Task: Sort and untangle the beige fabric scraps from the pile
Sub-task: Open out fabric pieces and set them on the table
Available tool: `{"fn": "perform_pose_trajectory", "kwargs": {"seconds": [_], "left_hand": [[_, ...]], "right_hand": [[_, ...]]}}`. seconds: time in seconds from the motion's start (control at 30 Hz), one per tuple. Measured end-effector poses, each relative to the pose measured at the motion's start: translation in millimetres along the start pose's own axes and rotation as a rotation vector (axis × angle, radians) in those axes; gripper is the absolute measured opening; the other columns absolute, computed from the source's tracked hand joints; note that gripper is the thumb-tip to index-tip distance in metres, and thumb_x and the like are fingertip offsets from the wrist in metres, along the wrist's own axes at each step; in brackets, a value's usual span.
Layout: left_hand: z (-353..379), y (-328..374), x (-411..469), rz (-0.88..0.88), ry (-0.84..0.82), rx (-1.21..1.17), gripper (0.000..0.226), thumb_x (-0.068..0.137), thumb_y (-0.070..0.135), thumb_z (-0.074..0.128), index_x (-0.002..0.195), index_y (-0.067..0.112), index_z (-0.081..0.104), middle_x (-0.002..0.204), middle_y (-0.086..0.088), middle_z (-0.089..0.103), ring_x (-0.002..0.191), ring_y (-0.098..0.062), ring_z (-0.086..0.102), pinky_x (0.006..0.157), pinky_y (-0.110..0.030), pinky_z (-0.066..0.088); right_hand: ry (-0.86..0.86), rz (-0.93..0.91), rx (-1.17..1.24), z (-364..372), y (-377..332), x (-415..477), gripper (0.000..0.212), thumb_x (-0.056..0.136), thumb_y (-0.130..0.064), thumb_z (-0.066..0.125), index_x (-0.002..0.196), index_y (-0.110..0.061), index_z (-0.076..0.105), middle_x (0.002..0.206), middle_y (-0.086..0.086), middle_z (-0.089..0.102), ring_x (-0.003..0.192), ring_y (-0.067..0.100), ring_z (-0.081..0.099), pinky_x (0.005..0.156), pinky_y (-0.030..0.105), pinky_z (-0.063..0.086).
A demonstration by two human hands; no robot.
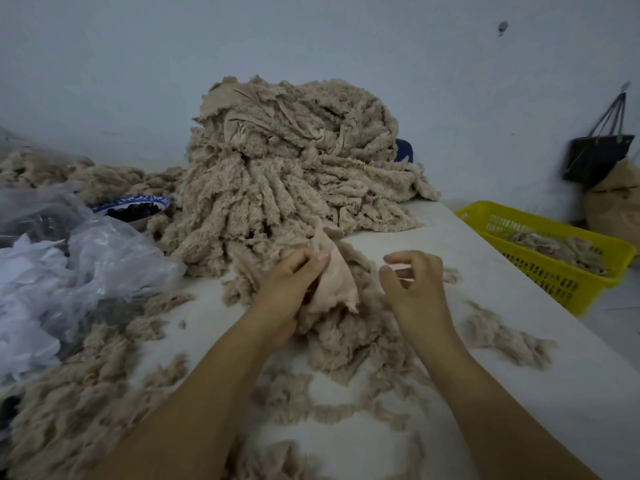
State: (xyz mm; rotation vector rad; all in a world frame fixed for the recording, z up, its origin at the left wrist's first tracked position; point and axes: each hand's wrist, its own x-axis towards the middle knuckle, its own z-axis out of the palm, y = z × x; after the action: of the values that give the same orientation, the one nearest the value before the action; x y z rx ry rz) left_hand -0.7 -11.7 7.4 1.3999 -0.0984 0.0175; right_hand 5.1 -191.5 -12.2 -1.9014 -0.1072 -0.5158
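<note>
A tall pile of beige fabric scraps rises at the back of the white table. In front of it lies a smaller heap with a smooth beige scrap on top. My left hand pinches that scrap by its upper left edge, thumb against the cloth. My right hand hovers just right of the scrap, fingers loosely curled, thumb and forefinger apart, holding nothing I can make out. Loose fluffy strips lie scattered over the table around both forearms.
A yellow plastic basket with some scraps stands off the table's right edge. Clear plastic bags and a blue-rimmed bowl of dark pieces sit at the left. A black bag hangs on the wall at right.
</note>
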Motion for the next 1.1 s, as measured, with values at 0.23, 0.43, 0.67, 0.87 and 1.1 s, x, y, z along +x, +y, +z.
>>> {"fn": "perform_pose_trajectory", "kwargs": {"seconds": [0.23,0.43,0.67,0.87,1.1], "left_hand": [[8,7,-11,-0.079,-0.154,-0.073,0.037,0.099,0.020,0.055,0.065,0.026,0.069,0.067,0.000,0.066,0.059,-0.011,0.063,0.053,-0.021,0.049],[13,13,-17,-0.038,-0.186,0.003,0.029,0.098,0.026,0.057,0.073,0.024,0.071,0.073,-0.003,0.069,0.063,-0.013,0.064,0.054,-0.022,0.051],[3,16,-11,-0.078,-0.095,-0.178,0.026,0.080,0.034,0.066,0.092,0.015,0.077,0.098,-0.014,0.075,0.085,-0.023,0.072,0.069,-0.030,0.060],[5,15,-10,-0.114,-0.038,-0.112,0.036,0.081,0.045,0.061,0.099,0.017,0.073,0.100,-0.008,0.076,0.090,-0.019,0.072,0.076,-0.028,0.058],[4,16,-10,-0.140,-0.100,-0.109,0.037,0.074,0.052,0.067,0.093,0.023,0.081,0.108,-0.008,0.075,0.103,-0.023,0.071,0.086,-0.032,0.059]], "right_hand": [[-0.245,-0.182,0.169,5,-20,-17,0.050,0.093,-0.035,0.041,0.138,-0.057,0.036,0.085,-0.024,0.052,0.052,0.006,0.045,0.052,0.015,0.040],[-0.432,-0.114,0.148,5,-21,-17,0.044,0.091,-0.037,0.044,0.131,-0.055,0.043,0.107,-0.012,0.060,0.092,0.021,0.060,0.075,0.046,0.054],[-0.222,-0.155,0.002,4,-14,-8,0.021,0.098,-0.026,0.055,0.080,-0.015,0.051,0.089,-0.008,0.046,0.071,0.002,0.046,0.065,0.010,0.038],[-0.160,-0.091,0.206,-2,-17,-6,0.033,0.102,-0.023,0.048,0.072,-0.037,0.047,0.068,-0.020,0.051,0.056,-0.003,0.043,0.053,0.008,0.037],[-0.066,-0.080,0.293,0,-18,-5,0.034,0.104,-0.030,0.047,0.075,-0.047,0.054,0.065,-0.022,0.050,0.058,-0.004,0.043,0.054,0.009,0.037]]}}
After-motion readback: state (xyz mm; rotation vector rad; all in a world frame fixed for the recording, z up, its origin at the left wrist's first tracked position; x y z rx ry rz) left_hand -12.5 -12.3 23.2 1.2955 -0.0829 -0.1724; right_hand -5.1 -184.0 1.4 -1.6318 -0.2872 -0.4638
